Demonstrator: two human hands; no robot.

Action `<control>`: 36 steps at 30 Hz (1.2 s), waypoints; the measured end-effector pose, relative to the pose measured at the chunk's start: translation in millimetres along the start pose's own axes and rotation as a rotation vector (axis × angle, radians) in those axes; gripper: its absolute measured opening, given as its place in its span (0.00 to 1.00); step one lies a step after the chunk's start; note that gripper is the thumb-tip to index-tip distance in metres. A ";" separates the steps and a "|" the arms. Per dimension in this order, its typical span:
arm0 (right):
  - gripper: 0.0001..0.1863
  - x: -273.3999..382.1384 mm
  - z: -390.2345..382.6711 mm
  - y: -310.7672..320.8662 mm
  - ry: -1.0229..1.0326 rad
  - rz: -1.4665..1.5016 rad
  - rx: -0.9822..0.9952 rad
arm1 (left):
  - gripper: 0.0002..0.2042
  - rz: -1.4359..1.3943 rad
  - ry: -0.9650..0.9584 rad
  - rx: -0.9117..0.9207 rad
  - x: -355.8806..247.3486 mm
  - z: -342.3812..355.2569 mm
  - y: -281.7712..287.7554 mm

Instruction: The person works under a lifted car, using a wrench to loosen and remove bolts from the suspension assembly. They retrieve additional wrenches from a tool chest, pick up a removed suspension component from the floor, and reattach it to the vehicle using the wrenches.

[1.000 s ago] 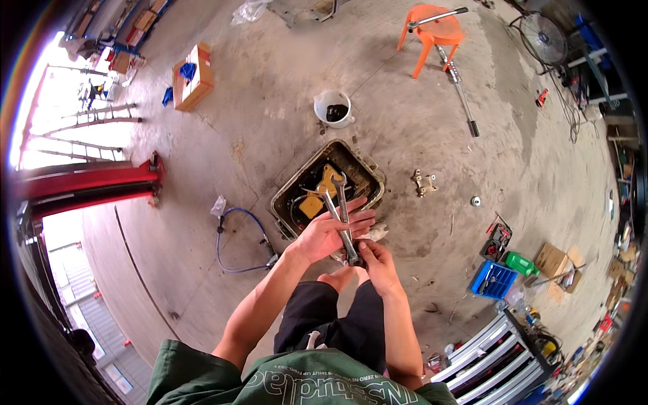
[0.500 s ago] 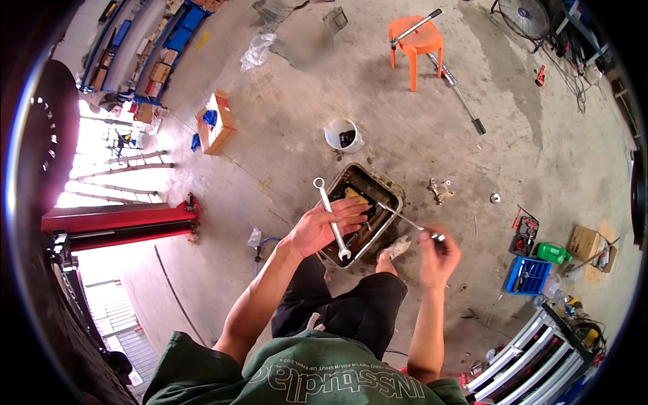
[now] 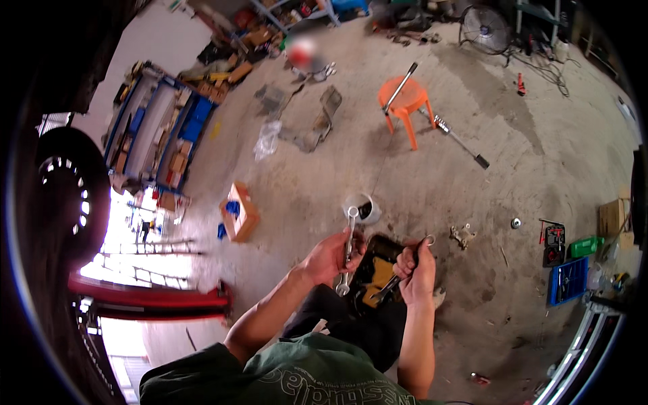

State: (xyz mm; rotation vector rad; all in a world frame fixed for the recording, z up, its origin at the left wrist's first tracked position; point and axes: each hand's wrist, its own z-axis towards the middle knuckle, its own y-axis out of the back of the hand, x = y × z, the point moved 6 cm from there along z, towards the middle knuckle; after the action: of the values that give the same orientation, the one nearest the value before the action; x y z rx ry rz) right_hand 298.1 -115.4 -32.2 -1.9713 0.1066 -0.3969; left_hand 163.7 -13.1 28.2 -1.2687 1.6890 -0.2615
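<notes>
In front of my body, my left hand (image 3: 331, 258) is closed around a silver combination wrench (image 3: 349, 236). The wrench stands nearly upright in view, ring end at the top and the other end below my fingers. To its right, my right hand (image 3: 417, 273) is wrapped round a second, slim metal wrench (image 3: 387, 289). A ring end shows above that thumb, and a darker end points down to the left. Beneath both hands lies a dark, grimy tray (image 3: 388, 244) with yellowish pieces (image 3: 381, 275) in it. My forearms and legs partly hide the tray.
Just beyond the tray stands a white bucket (image 3: 370, 214). A metal part (image 3: 463, 235) lies on the floor to the right. Farther off are an orange stool (image 3: 403, 94) with a long bar on it, a cardboard box (image 3: 241, 214), a blue tool tray (image 3: 568, 280) and a red lift arm (image 3: 155, 297).
The view has tilted up, showing more of the far floor. My left fingers have closed round the wrench that lay across the open palm. My right hand has come closer, its wrench turned downward.
</notes>
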 end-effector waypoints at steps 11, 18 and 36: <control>0.24 -114.6 106.9 -83.4 0.295 -0.110 -0.057 | 0.15 0.515 0.089 0.076 -102.7 14.5 91.3; 0.18 -96.1 122.1 -154.5 0.524 -0.597 -0.136 | 0.15 0.909 -0.220 0.087 -151.8 1.6 20.7; 0.09 31.4 -31.1 -258.5 1.544 -1.123 0.188 | 0.11 0.768 -1.152 0.190 -241.6 3.4 -148.9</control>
State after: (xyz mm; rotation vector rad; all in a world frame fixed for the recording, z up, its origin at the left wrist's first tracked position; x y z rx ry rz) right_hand 290.7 -40.6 219.1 -0.9298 -0.0864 -2.4347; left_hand 255.1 123.5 259.5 -0.3583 0.9546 0.6484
